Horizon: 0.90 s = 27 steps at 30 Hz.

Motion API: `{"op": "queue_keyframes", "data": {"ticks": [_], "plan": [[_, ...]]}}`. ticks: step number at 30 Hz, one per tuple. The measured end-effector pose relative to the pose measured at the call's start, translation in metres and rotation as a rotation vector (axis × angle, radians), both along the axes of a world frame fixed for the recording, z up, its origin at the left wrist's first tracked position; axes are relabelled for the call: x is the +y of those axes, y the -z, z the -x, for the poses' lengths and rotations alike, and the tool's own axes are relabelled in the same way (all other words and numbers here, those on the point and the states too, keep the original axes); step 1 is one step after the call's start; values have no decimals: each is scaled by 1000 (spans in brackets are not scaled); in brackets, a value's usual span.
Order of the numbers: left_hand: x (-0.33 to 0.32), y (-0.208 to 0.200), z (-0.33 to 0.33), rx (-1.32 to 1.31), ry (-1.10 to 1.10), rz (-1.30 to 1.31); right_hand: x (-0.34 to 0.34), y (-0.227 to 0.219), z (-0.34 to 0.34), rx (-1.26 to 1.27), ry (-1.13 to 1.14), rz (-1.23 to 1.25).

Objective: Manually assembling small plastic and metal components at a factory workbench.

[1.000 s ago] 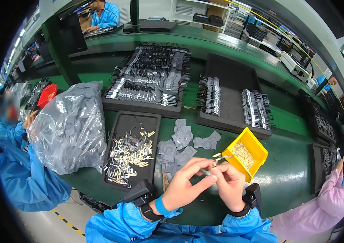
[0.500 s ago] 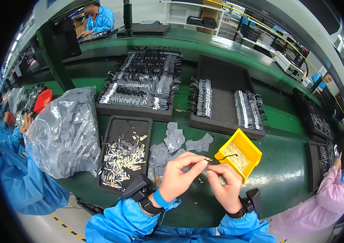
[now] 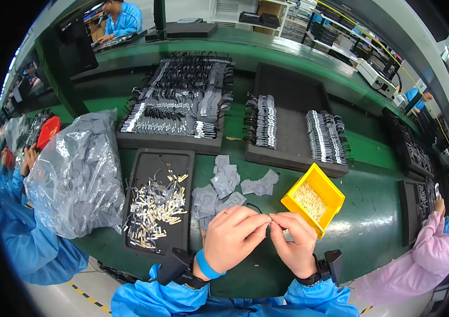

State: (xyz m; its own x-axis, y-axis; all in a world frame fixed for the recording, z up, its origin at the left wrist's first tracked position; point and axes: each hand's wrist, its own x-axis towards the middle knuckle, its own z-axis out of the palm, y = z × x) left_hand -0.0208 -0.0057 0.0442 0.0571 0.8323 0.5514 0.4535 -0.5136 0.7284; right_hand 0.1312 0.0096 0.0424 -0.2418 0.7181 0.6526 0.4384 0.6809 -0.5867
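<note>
My left hand (image 3: 235, 231) is closed, its thumb and fingers pinching a small part with a thin black cable (image 3: 254, 208) that curves out behind the fingers. Most of that part is hidden. My right hand (image 3: 295, 240) is pinched too, its fingertips touching the left ones; what lies between them is too small to make out. Just beyond the right hand stands a tilted yellow bin (image 3: 331, 196) of small cream-coloured pieces (image 3: 309, 202). Flat grey pieces (image 3: 226, 178) lie loosely stacked beyond my left hand.
Left of my hands, a black tray (image 3: 186, 158) holds small gold-and-white parts with black leads. Beside it stands a clear bag (image 3: 79, 174) of grey pieces. Black foam trays (image 3: 294, 162) with rows of cabled parts lie farther back. Co-workers sit at both sides.
My right fingertips have moved in to meet my left ones. The black cable, which pointed right towards the yellow bin, now sticks out behind my left fingers. The view has shifted slightly.
</note>
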Motion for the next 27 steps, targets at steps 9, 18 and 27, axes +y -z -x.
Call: {"op": "queue_keyframes", "data": {"ticks": [9, 18, 27], "plan": [[-6, 6, 0, -382, 162, 304, 4, -9, -9, -53, 160, -33], [7, 10, 10, -573, 350, 603, 31, -7, -71, -318, 615, 21], [5, 10, 5, -732, 250, 638, 3, -12, -30, 71, 246, 16]]}}
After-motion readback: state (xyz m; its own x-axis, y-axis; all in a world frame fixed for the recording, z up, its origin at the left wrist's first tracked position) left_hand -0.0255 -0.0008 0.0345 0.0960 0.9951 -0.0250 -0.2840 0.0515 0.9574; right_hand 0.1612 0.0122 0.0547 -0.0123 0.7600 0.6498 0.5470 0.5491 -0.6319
